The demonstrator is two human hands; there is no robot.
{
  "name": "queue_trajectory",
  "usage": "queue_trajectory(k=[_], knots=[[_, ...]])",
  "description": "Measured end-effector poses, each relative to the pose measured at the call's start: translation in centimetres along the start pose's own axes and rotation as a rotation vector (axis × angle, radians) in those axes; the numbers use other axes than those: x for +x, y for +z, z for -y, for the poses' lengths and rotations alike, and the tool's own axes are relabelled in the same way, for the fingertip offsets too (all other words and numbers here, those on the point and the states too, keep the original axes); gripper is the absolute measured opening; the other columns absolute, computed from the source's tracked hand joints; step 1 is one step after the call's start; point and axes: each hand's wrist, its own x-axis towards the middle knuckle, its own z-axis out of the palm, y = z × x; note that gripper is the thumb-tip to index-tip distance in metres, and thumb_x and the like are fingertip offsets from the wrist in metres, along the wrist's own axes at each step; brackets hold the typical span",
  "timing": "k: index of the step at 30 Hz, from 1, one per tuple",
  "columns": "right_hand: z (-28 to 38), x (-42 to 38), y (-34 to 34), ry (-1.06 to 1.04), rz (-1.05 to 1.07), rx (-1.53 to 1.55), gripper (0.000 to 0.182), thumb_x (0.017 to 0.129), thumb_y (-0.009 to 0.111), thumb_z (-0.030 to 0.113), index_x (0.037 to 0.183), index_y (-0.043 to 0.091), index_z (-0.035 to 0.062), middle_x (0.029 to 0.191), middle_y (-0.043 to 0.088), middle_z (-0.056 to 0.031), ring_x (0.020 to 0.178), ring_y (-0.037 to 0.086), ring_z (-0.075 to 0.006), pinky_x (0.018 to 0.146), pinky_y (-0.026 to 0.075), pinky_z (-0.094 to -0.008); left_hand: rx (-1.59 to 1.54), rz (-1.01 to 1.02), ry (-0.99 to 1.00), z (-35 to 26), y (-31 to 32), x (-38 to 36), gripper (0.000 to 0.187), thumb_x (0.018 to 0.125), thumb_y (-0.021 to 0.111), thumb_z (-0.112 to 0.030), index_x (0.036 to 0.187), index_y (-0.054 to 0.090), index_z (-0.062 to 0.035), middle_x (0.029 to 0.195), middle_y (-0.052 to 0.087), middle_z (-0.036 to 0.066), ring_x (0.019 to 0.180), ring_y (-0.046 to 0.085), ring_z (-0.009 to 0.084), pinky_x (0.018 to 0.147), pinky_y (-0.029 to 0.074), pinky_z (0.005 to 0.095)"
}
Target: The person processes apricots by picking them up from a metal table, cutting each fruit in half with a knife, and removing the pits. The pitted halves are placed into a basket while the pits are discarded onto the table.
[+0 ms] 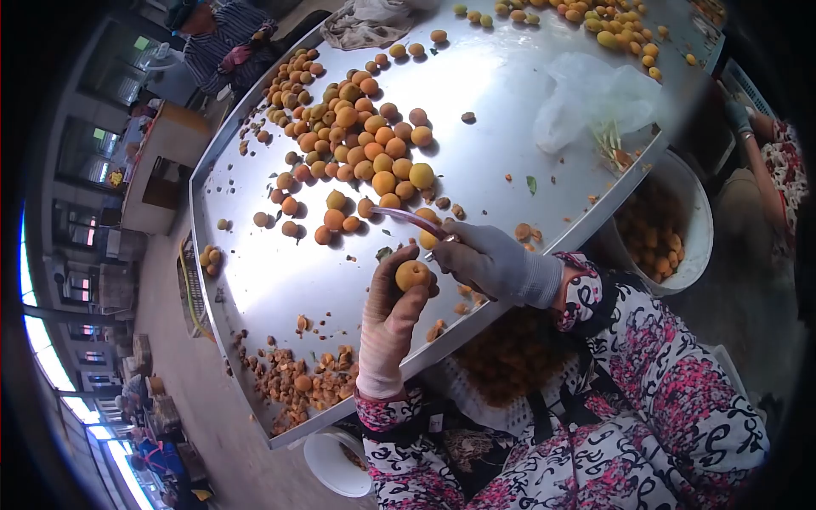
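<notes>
An orange-yellow apricot-like fruit (413,275) sits between the thumb and fingers of my left hand (393,319), which wears a pale, dirt-darkened covering. Close to its right, my right hand (490,261), in a grey glove, is closed round a tool (408,218) with a curved, reddish end pointing left over the table. Beyond both hands a large pile of whole fruits (374,149) spreads across the metal table (501,127). Small brown and orange pieces (297,382) lie heaped in the table's near left corner.
A white bucket of fruit (699,246) stands at the right, another white bucket (327,467) below the table's edge. A crate of fruit is under my arms. Clear plastic (586,102) lies on the table. Other people stand at the upper left (225,47) and far right (778,170).
</notes>
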Motion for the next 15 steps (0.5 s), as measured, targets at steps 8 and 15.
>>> queue_trajectory(k=[8,15], knots=[[0.7,-0.1,0.3,-0.015,0.042,-0.128,0.033,0.093,0.045,0.032,0.093,0.053,0.0008,0.076,0.061,-0.012,0.072,0.062,-0.0206,0.065,0.047,-0.0306,0.041,-0.004,-0.055,0.1,0.1,0.2,0.049,0.078,0.062,-0.018,0.121,0.045,-0.0032,0.095,0.054,0.005,0.084,0.051,0.013,0.078,0.042,0.027],[-0.8,0.2,0.9,0.019,0.052,-0.211,0.023,0.09,0.049,0.022,0.103,0.055,0.0034,0.073,0.058,-0.011,0.066,0.059,-0.0234,0.062,0.046,-0.0331,0.132,-0.115,-0.138,0.5,-0.1,-1.1,0.05,0.08,0.056,-0.033,0.117,0.045,-0.0012,0.082,0.053,0.005,0.069,0.052,0.0148,0.064,0.041,0.0258]])
